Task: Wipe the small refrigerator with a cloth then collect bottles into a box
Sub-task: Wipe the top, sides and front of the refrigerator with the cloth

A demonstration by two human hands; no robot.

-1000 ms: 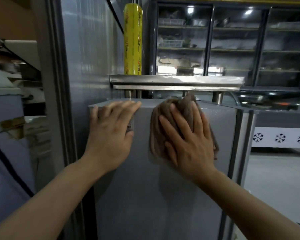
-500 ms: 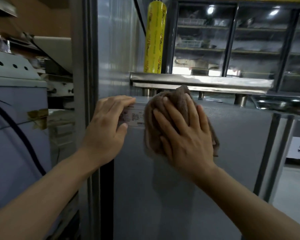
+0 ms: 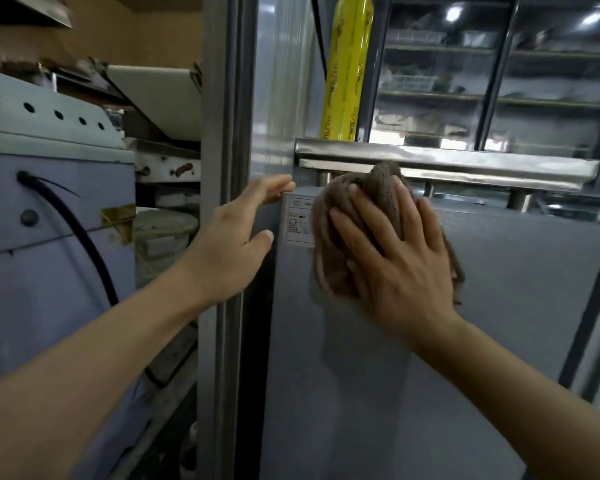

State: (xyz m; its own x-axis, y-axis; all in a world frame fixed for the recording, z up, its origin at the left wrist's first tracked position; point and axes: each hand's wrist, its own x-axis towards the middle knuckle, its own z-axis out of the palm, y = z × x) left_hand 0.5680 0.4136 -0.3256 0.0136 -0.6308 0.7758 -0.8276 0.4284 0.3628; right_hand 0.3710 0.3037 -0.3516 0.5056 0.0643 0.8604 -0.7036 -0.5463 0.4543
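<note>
Left hand (image 3: 238,239) has lifted off the fridge (image 3: 499,323) corner, fingers straight. Right hand (image 3: 392,258) still presses the cloth (image 3: 340,216) flat at the panel's 11 o'clock. Wiping continues; bottles unseen.

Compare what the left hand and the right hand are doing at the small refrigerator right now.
The right hand lies flat with fingers spread, pressing the brown cloth against the grey side of the small refrigerator; the left hand holds nothing. The right hand is on the panel beside the white label; the left hand is at the refrigerator's upper left corner, only its fingertips reaching the edge. Both have straight, relaxed fingers, neither curled round anything.
</note>
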